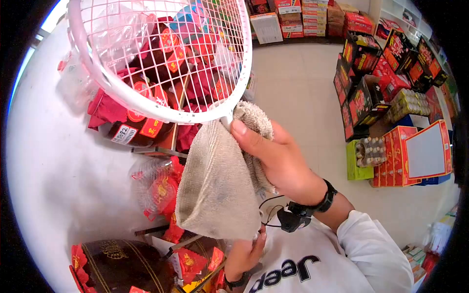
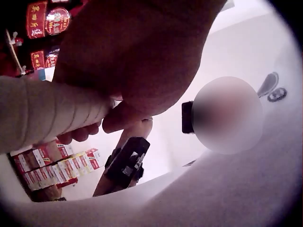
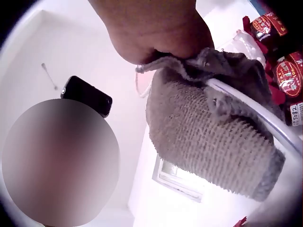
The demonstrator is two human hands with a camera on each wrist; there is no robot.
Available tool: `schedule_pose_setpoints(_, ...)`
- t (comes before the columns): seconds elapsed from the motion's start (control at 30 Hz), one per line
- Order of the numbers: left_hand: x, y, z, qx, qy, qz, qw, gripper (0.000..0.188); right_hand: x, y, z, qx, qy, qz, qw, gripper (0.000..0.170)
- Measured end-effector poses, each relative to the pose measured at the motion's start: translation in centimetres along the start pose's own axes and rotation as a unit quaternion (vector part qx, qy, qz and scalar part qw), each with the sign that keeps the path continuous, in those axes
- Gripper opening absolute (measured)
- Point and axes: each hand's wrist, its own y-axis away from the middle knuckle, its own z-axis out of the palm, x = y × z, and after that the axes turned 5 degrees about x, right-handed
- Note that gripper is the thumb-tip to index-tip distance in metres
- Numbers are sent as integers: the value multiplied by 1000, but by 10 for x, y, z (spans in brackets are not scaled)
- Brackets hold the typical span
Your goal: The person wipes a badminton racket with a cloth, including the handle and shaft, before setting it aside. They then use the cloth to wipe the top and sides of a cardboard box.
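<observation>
A badminton racket (image 1: 188,117) with a white frame and pale strings is held up, head toward the top of the head view. My right hand (image 1: 286,166) pinches a grey-beige towel (image 1: 215,180) around the racket's throat, thumb on top. The towel's loose part hangs below the head. In the right wrist view the ribbed towel (image 3: 203,137) folds over the white frame (image 3: 255,106). My left hand (image 1: 244,259) is low, partly hidden by the towel. The left wrist view shows its fingers (image 2: 83,134) curled round the wrapped handle (image 2: 47,113).
Dark jars (image 1: 132,134) with red cloth covers stand on a shelf at left, behind the racket. A large brown jar (image 1: 122,266) sits lower left. Stacked cartons (image 1: 364,102) line the right side; more boxes (image 1: 312,17) stand at the back. Tiled floor (image 1: 298,88) lies between.
</observation>
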Motion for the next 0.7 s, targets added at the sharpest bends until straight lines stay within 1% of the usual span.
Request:
schedule_pose_setpoints(0.03,2,-1,-1,-1,1,5,1000,9,0,0,0,-1,16,-5,1000,26)
schedule_pose_setpoints(0.13,9,-5,-6,-50,72,-86,992,13,6,-3,1,15,40,-43,998,26)
schedule_pose_setpoints(0.17,5,-5,-3,-50,145,-70,986,15,6,-4,0,26,56,-32,998,26)
schedule_pose_setpoints(0.23,-12,-8,3,-46,289,-34,955,20,6,-7,-4,45,90,-11,995,26)
schedule_pose_setpoints(0.27,-15,-7,3,-60,304,-44,950,26,8,-9,-5,51,82,-22,995,26)
schedule_pose_setpoints(0.33,-41,-3,3,-90,306,-48,946,28,12,-12,-6,63,68,-44,995,27)
schedule_pose_setpoints(0.37,-49,-1,4,-105,307,-50,944,29,13,-13,-6,74,72,-29,994,29)
schedule_pose_setpoints(0.43,-53,2,5,-93,300,-61,947,32,16,-13,-6,98,82,4,992,33)
schedule_pose_setpoints(0.53,-47,5,6,-77,295,-69,950,33,20,-15,-3,131,-17,-6,991,44)
schedule_pose_setpoints(0.6,-43,5,7,-61,287,-67,954,29,18,-18,-9,30,-167,31,985,49)
schedule_pose_setpoints(0.63,-41,4,8,-50,280,-64,957,26,17,-21,-13,-19,-241,52,969,52)
schedule_pose_setpoints(0.67,-40,5,9,-38,273,-61,959,22,22,-24,-14,-5,-224,56,973,50)
schedule_pose_setpoints(0.7,-42,6,10,-21,238,-57,969,21,26,-27,-16,8,-206,60,977,48)
